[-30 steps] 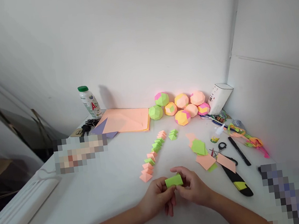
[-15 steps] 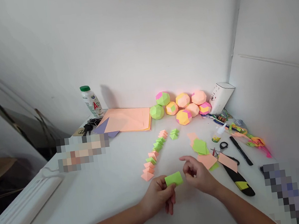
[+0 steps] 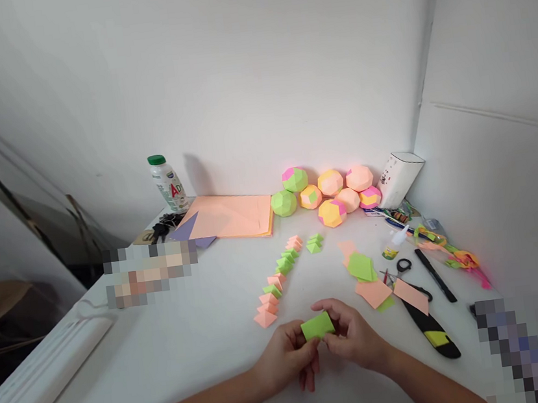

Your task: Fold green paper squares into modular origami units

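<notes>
A small folded green paper point(image 3: 317, 325) is held just above the white table point(image 3: 179, 350) between both hands. My left hand point(image 3: 287, 356) pinches its left end with curled fingers. My right hand point(image 3: 354, 335) grips its right end, thumb and fingers closed on it. Just beyond my hands runs a row of folded green and peach paper units point(image 3: 279, 280), from a peach pyramid near my left hand up toward the back.
Several paper polyhedron balls point(image 3: 329, 194) sit against the back wall beside a white box point(image 3: 397, 178). Peach sheets point(image 3: 229, 216), a bottle point(image 3: 166, 183) and keys point(image 3: 161, 226) lie back left. Loose paper squares point(image 3: 369, 280), scissors point(image 3: 402, 268), a black cutter point(image 3: 432, 332) and a pen point(image 3: 435, 276) are right.
My right hand had let go of the green paper and lifted to the right; it has come back and closed on the paper's right end again. The left hand kept its hold.
</notes>
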Demonstrator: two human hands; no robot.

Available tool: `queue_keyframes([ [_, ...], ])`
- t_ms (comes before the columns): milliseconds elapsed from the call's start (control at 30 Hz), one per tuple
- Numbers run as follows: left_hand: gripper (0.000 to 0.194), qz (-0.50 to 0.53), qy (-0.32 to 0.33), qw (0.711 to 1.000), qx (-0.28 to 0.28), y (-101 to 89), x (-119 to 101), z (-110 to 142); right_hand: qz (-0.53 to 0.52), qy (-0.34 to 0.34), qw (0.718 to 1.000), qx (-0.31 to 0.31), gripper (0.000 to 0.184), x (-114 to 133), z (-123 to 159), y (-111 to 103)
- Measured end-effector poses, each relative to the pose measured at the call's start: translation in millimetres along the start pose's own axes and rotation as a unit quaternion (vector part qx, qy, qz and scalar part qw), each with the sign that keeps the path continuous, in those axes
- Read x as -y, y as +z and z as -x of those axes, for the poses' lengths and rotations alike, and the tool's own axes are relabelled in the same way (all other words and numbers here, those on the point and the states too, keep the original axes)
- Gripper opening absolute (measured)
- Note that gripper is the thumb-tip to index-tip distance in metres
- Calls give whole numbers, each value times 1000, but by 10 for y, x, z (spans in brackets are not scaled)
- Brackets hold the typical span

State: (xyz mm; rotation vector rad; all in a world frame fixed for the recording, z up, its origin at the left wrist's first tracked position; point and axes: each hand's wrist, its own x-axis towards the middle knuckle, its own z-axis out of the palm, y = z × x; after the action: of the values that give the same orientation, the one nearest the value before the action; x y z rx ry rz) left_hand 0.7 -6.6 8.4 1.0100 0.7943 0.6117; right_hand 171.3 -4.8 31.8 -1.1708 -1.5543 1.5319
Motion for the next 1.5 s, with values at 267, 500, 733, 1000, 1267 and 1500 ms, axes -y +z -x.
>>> queue_keyframes([
  [267, 28, 64, 36, 997, -20, -2, -24, 4, -30, -9, 997, -67, 39, 16, -18, -160],
  [500, 36, 127, 91, 987, 29, -27, -55, 1, 103, -92, 990, -40, 31, 36, 10, -72],
  [733, 37, 126, 86, 988, 21, -33, -43, -13, 266, -238, 932, -61, 24, -40, -25, -58],
  [1000, 34, 105, 93, 990, -13, -28, -20, -29, 243, -216, 946, 9, 30, 12, -18, -63],
  [1267, 33, 111, 87, 990, -15, -28, -6, -22, 103, -118, 986, 52, 26, 127, 2, -96],
  [1500, 34, 94, 104, 990, -20, -9, -12, -10, -11, -25, 997, 67, 27, 68, -25, -127],
])
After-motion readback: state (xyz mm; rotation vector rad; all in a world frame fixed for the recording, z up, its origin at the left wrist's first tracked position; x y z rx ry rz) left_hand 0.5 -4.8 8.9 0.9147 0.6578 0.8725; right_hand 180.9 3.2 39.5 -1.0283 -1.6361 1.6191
